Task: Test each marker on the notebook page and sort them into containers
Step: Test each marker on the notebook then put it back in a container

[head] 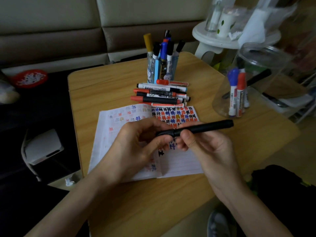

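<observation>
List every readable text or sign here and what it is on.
"井"-like marks, several colours: on notebook.
Labels on lying markers: too blurred.
Labels on jar markers: too blurred.
On black marker: no print visible.
On holder: pictures, no legible text.

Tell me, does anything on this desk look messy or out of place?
Nothing looks spilled or broken. The loose heap of red, black and white markers lies flat on the wooden table behind the open lined notebook. One crumpled white scrap lies on the floor left of the table.
</observation>
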A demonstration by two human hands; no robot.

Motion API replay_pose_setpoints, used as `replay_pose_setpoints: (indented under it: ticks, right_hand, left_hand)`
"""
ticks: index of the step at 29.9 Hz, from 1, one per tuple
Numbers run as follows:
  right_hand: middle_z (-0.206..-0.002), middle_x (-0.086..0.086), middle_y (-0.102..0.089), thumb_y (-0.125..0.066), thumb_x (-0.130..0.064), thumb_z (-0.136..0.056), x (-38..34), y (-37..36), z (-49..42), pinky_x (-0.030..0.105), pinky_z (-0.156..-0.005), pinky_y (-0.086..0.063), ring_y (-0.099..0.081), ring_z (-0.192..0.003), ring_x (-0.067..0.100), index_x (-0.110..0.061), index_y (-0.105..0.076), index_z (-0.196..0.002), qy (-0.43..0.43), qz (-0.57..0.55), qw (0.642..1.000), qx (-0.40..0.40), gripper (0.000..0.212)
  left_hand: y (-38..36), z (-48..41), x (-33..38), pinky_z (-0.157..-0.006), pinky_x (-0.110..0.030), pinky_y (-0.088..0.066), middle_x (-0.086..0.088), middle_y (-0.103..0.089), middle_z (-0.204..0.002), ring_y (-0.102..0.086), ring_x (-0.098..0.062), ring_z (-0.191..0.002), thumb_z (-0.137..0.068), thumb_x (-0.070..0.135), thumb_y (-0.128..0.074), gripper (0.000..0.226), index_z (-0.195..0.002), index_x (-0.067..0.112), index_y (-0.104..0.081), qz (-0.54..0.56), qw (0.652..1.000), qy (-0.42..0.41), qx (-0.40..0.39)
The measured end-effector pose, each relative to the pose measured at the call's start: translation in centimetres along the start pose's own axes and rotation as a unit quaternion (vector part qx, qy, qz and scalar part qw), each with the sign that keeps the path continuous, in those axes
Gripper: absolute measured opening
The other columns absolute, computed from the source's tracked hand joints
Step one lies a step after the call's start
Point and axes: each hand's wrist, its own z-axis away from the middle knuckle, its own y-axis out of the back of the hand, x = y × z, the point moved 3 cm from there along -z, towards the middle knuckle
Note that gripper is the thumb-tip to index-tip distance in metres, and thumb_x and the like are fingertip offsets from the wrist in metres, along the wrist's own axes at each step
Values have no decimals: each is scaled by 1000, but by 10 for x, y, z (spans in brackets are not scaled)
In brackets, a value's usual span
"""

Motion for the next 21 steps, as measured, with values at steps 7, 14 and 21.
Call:
replay_pose_setpoints:
  ticks: [7, 14, 21]
  right_hand:
    - [-90, 3, -75, -70, -25, -90, -18, 28, -9, 21, -73, -55, -68, -80, 12, -12, -74, -114, 17, -4, 998, 53, 27]
    - [-83, -10, -71, -67, -21, -97, -34, 77, -6, 13, -67, -51, -66, -75, 0, -11, -73, -111, 67, 91, 990, 87, 18]
    - [-80, -20, -69, -69, -26, -98, -51, 150, 22, 12, -66, -47, -64, -77, -1, -27, -71, -98, 73, 220, 960, 155, 3]
  left_hand:
    - [-10, -9, 1, -87, -22, -55, 16, -73, -108, -68, -2, -104, -87, 44, -70, 36, -118, 27, -68, -137, 988, -63, -45]
    - [-38, -23, 23, -89, -10, -49, 25, -69, -110, -63, 8, -106, -82, 52, -68, 38, -115, 35, -69, -158, 981, -79, -77]
    - [-114, -42, 33, -84, -25, -57, 22, -69, -110, -66, 3, -104, -87, 49, -64, 32, -116, 35, -69, -179, 964, -109, -163]
